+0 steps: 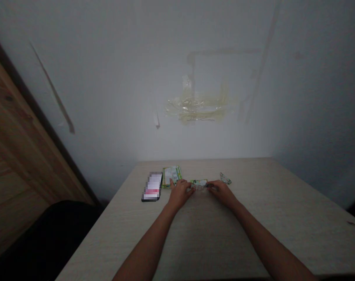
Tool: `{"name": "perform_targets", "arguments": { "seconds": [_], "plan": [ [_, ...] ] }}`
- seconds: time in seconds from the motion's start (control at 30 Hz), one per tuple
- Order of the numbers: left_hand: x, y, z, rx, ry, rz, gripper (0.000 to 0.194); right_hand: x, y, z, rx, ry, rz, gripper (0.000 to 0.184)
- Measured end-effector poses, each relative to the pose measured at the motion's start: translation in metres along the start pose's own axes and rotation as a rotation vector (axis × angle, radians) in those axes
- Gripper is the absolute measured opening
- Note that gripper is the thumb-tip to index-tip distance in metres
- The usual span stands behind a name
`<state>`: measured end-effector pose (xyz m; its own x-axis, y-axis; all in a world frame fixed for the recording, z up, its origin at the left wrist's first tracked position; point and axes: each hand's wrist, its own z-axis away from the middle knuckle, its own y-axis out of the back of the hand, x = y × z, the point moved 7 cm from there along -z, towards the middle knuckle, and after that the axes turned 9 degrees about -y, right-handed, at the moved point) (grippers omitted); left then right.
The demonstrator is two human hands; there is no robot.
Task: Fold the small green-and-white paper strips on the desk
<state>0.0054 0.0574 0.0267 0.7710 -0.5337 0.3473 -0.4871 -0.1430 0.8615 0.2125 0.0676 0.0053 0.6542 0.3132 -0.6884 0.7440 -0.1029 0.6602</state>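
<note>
Head view: little green wrapper [198, 184] on the bench [253, 210], between left hand [181, 194] and right hand [222, 192].
Fingers [189, 186]: curled in at the wrapper's ends; pinch too small to tell.
Feel: light, soft, slippery; best taken by the edges.
Beside the wrapper: green packet [172, 176] to the left, small scrap [225, 178] to the right.

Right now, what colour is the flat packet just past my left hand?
The packet is mainly green and white; it shows best in the head view.
</note>
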Motion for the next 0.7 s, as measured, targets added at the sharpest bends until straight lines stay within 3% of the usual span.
{"name": "perform_targets", "arguments": {
  "seconds": [0.17, 0.3, 0.4, 0.53, 0.7],
  "plan": [
    [-0.001, -0.005, -0.001, 0.026, 0.036, -0.008, 0.018, 0.001, -0.004, -0.001, 0.055, -0.040, 0.024, 0.041],
    [-0.006, -0.009, -0.002, 0.072, 0.101, -0.010, 0.055, 0.000, -0.008, -0.001, 0.110, -0.054, 0.075, 0.053],
    [-0.007, -0.011, -0.003, 0.084, 0.117, -0.031, 0.066, 0.000, -0.008, 0.000, 0.133, -0.070, 0.120, 0.061],
    [-0.004, -0.007, -0.003, 0.092, 0.090, -0.093, 0.055, -0.002, -0.007, 0.000, 0.134, -0.055, 0.169, 0.061],
    [0.003, -0.008, -0.002, 0.042, 0.007, -0.140, 0.034, -0.011, -0.012, 0.001, 0.094, 0.102, 0.220, 0.035]
  ]
}}
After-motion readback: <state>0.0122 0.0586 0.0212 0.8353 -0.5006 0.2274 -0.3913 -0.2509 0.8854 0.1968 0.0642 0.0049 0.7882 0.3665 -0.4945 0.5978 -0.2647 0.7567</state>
